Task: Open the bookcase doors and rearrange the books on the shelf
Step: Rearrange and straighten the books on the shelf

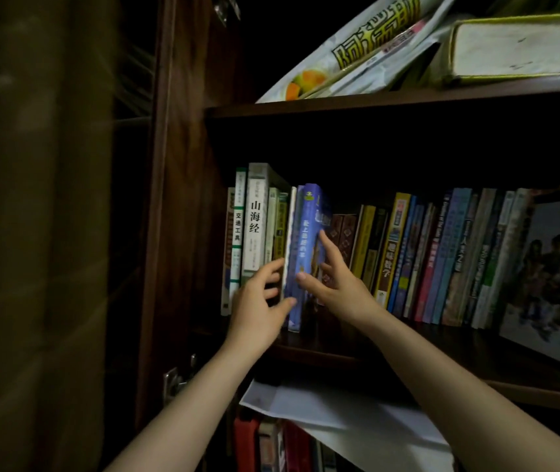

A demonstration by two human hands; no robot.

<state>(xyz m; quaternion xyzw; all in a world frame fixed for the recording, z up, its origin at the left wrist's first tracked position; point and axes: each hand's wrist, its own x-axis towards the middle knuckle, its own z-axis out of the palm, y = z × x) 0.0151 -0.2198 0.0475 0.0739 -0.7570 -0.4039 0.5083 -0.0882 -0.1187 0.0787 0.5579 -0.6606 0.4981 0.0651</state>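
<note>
A thin blue paperback book stands up tall on the dark brown wooden shelf. Its long side runs up and down. Its top leans a little to the right, and its spine faces out toward the person. It is near the left end of the row and sticks out in front of the books beside it.

Two hands are on it. The left hand has curled fingers that reach to the white book edges just left of the blue book, and its thumb presses on the low part of the blue spine. The right hand pinches the blue book, with its thumb on the spine and its fingers flat on the right cover.

To the left stand about five books, one a tall white book with black letters. To the right is a long row of many colourful books, too many and too dark to count well. One framed photo leans at the far right.

On the shelf above lie one floppy magazine and one thick green-edged book on its side.
</note>
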